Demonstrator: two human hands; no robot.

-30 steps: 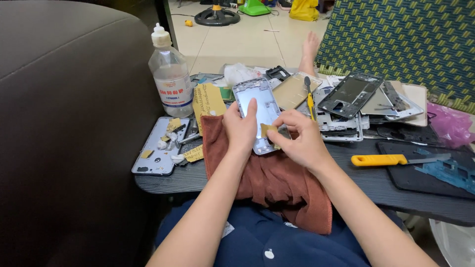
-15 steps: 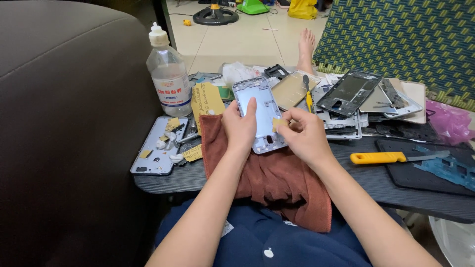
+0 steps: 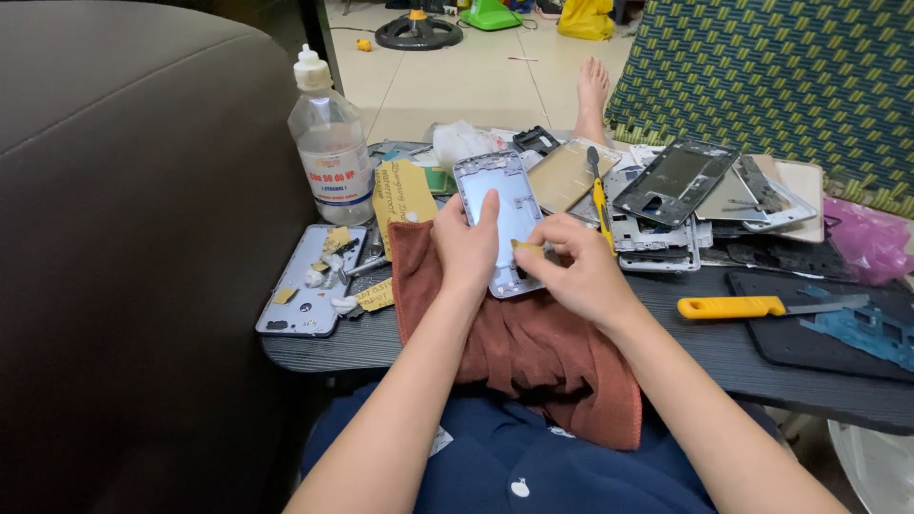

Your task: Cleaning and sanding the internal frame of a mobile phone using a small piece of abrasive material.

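- The left hand (image 3: 466,249) held the phone frame (image 3: 503,215) by its left edge, thumb lying flat on the inner face, fingers closed around the side.
- The right hand (image 3: 574,276) pinched a small yellowish piece (image 3: 526,247) against the frame's right edge.
- The frame rested on a brown cloth (image 3: 533,352) at the front of the dark table (image 3: 314,352), beside a clear bottle (image 3: 332,143).
- It looked light, thin and stiff but probably easy to bend; holding it by the long edges seemed safest.
- A yellow-handled knife (image 3: 733,306) lay well apart, to the right.
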